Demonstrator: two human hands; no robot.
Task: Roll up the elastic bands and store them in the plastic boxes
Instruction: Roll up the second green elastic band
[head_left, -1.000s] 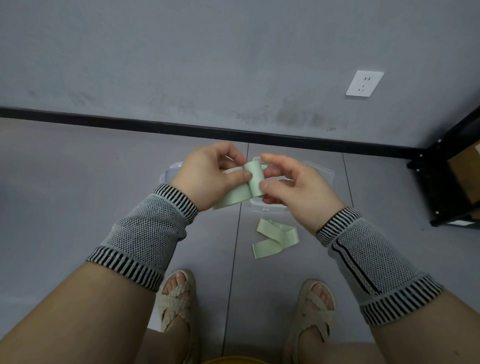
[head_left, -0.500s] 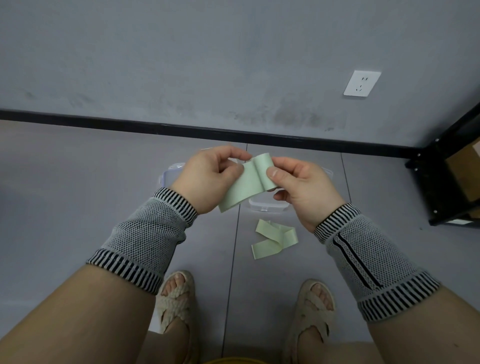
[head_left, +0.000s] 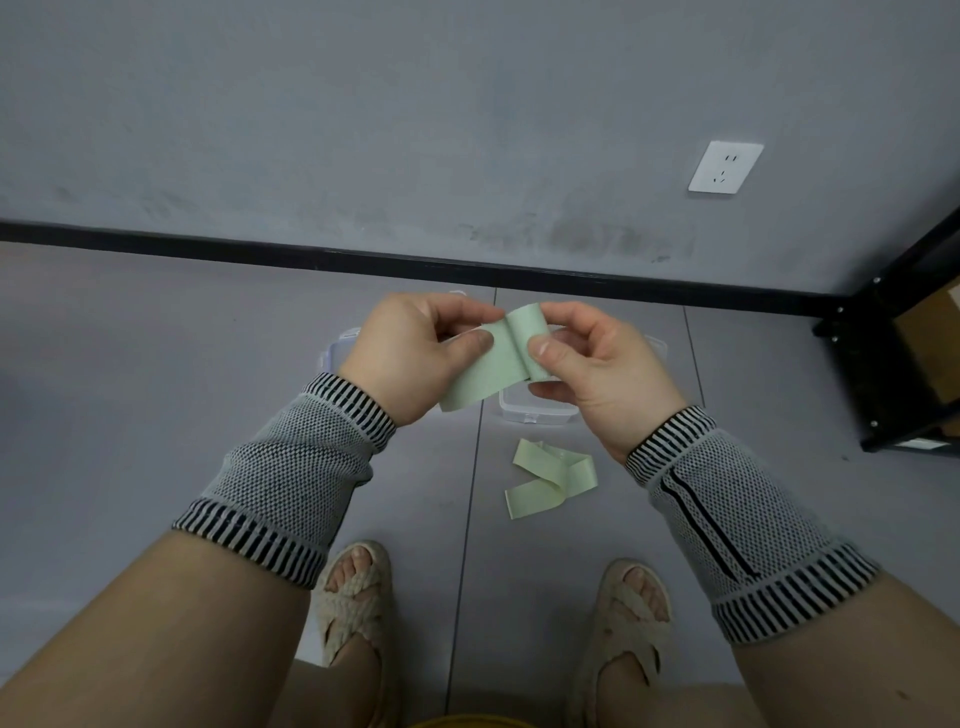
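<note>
- Elastic band (head_left: 493, 364), pale green, sits at the centre of the frame, held up between both hands above the floor; its rolled end is at the upper right and its loose tail runs down to the lower left.
- Left hand (head_left: 415, 353) pinches the flat stretch of the band between thumb and forefinger, fingers curled round its edge.
- Right hand (head_left: 597, 374) holds the rolled end, thumb pressed on the near face and fingers curled behind it.
- Coming move, as I judge it, turns on that diagonal: the roll's axis lies across the band's width, so the right hand is the one to turn it down along the tail while the left hand feeds and steadies.
- Only a turn or so looks wound; most of the length is still flat, so rolling is at an early stage.
- Band reads as a flat woven strip with a matte face, thin and limp enough to spring open if the pinch slackens.
- Plastic box (head_left: 537, 410), clear with rounded corners, lies on the floor directly behind the hands, mostly hidden by them; another clear edge (head_left: 337, 353) shows left of the left hand.
- Second elastic band (head_left: 545, 475), same green, lies loosely folded on the floor below the right hand, not yet rolled.
- Floor (head_left: 156, 389) is smooth grey tile with a dark seam.
</note>
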